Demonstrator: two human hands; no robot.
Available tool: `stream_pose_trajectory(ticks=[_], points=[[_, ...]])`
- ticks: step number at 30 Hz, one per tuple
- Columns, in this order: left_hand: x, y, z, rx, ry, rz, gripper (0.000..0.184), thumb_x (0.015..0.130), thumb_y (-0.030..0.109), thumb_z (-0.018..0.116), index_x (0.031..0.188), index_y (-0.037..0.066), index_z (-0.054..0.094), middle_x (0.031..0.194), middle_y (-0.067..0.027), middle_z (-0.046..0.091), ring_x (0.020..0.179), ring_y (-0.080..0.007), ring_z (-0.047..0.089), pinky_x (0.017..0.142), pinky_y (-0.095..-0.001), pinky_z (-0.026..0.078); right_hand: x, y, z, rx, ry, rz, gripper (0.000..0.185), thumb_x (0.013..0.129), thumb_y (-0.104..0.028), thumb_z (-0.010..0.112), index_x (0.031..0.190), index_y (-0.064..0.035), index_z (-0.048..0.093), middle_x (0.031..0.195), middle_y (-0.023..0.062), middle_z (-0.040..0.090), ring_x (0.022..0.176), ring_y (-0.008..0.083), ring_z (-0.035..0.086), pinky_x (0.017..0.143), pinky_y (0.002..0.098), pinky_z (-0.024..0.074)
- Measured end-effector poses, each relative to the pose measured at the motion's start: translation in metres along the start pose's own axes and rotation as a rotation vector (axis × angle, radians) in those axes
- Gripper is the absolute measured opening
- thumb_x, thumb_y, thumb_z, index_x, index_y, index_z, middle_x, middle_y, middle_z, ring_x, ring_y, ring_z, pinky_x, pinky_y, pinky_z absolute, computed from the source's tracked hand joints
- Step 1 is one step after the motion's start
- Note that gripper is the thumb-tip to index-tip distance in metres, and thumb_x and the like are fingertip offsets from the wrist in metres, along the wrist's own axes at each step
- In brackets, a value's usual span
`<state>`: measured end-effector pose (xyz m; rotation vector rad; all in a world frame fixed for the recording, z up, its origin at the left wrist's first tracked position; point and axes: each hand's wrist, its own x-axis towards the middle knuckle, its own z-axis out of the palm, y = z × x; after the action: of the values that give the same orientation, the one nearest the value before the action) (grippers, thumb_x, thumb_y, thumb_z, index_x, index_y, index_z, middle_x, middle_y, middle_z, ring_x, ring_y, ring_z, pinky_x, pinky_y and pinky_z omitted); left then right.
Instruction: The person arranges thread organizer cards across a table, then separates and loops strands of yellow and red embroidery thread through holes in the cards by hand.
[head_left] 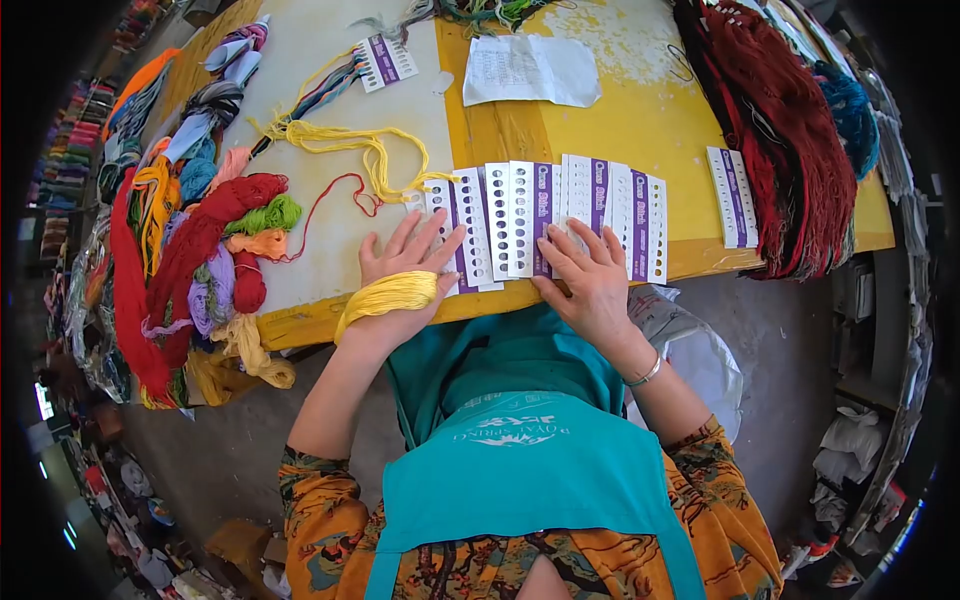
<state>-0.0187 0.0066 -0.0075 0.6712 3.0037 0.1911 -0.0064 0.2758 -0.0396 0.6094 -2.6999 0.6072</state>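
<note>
A row of white and purple thread cards (519, 220) with punched holes overlaps along the table's front edge. My left hand (405, 262) lies on the left end of the row, fingers spread. A yellow thread skein (388, 297) is looped over the back of this hand near the thumb. Loose yellow thread (385, 160) trails on the table and reaches the leftmost card. Flat on the middle cards rests my right hand (590, 278), its fingers stretched out and somewhat apart.
Mixed coloured skeins (215, 225) pile up at the left. Dark red thread bundles (775, 130) hang over the right edge, beside a single card (733, 197). Farther back lie a crumpled paper (530, 70) and a card with threads attached (386, 62).
</note>
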Motion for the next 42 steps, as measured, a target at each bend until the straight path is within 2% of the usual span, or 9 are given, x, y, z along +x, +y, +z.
stream_pose_trajectory(ticks=[4,6,15,21,22,25,29,35,42], points=[[0.0,0.0,0.001,0.023,-0.002,0.004,0.054,0.089,0.03,0.06,0.141,0.025,0.046,0.151,-0.0023,0.038,0.14,-0.0248,0.031,0.106,-0.0624,0.023,0.001,-0.001,0.0,0.0,-0.002,-0.03,0.04,0.08,-0.032,0.072,0.114,-0.0123,0.067,0.123,0.0053,0.064,0.124,0.0276,0.051,0.109,0.0515,0.0286],[0.0,0.001,0.001,-0.022,0.03,0.008,0.055,0.087,0.025,0.061,0.14,0.022,0.047,0.15,-0.0044,0.039,0.14,-0.0266,0.032,0.107,-0.0622,0.021,0.001,0.0,0.001,0.006,-0.004,-0.042,0.04,0.08,-0.033,0.072,0.113,-0.0124,0.067,0.123,0.0053,0.064,0.124,0.0278,0.051,0.108,0.0516,0.0286],[-0.001,0.003,0.005,-0.04,0.046,-0.002,0.056,0.087,0.023,0.061,0.141,0.021,0.046,0.15,-0.0049,0.037,0.141,-0.0284,0.03,0.109,-0.0612,0.019,-0.001,0.001,0.001,-0.007,0.006,-0.064,0.038,0.081,-0.033,0.071,0.113,-0.013,0.067,0.123,0.005,0.064,0.123,0.0277,0.051,0.108,0.0516,0.0291],[-0.003,0.032,-0.01,-0.086,0.097,0.04,0.059,0.087,0.021,0.062,0.142,0.016,0.044,0.15,-0.0067,0.037,0.141,-0.0261,0.03,0.113,-0.0575,0.015,-0.001,0.003,0.0,0.016,-0.016,-0.056,0.04,0.082,-0.031,0.072,0.116,-0.0123,0.067,0.127,0.0054,0.062,0.126,0.0282,0.05,0.111,0.0499,0.0276],[-0.002,0.038,-0.01,-0.1,0.093,0.076,0.06,0.086,0.019,0.063,0.142,0.013,0.043,0.15,-0.0079,0.037,0.141,-0.0256,0.031,0.115,-0.0531,0.017,-0.001,0.003,0.0,0.02,-0.012,-0.059,0.04,0.082,-0.031,0.072,0.116,-0.0124,0.067,0.127,0.0053,0.063,0.126,0.0281,0.05,0.11,0.0498,0.0278],[0.005,0.053,0.0,-0.189,0.077,0.201,0.056,0.09,0.024,0.058,0.142,0.009,0.043,0.15,-0.009,0.038,0.14,-0.0258,0.033,0.115,-0.049,0.023,-0.001,0.003,0.0,0.023,-0.011,-0.063,0.04,0.081,-0.032,0.072,0.116,-0.0126,0.067,0.127,0.0049,0.062,0.126,0.028,0.05,0.11,0.0496,0.0282],[0.012,0.059,0.017,-0.161,0.018,0.226,0.055,0.092,0.027,0.056,0.142,0.008,0.043,0.149,-0.009,0.039,0.139,-0.025,0.034,0.115,-0.047,0.024,-0.002,0.006,-0.001,0.01,-0.017,-0.082,0.041,0.081,-0.035,0.071,0.117,-0.0145,0.066,0.127,0.0055,0.061,0.124,0.0271,0.051,0.108,0.0514,0.0285],[0.013,0.061,0.015,-0.153,0.015,0.216,0.056,0.091,0.029,0.057,0.141,0.008,0.043,0.149,-0.0086,0.039,0.139,-0.0248,0.034,0.115,-0.0474,0.023,-0.002,0.018,-0.031,-0.1,-0.012,0.032,0.047,0.08,-0.037,0.071,0.122,-0.0165,0.063,0.135,0.009,0.054,0.132,0.0285,0.043,0.111,0.0531,0.0226],[0.015,0.065,0.009,-0.175,-0.003,0.199,0.056,0.09,0.025,0.058,0.141,0.007,0.043,0.147,-0.0092,0.04,0.139,-0.0252,0.034,0.115,-0.0457,0.024,-0.021,0.043,-0.029,-0.067,-0.062,0.032,0.048,0.08,-0.038,0.071,0.122,-0.0178,0.063,0.133,0.0038,0.057,0.131,0.0254,0.045,0.111,0.0501,0.0248]])
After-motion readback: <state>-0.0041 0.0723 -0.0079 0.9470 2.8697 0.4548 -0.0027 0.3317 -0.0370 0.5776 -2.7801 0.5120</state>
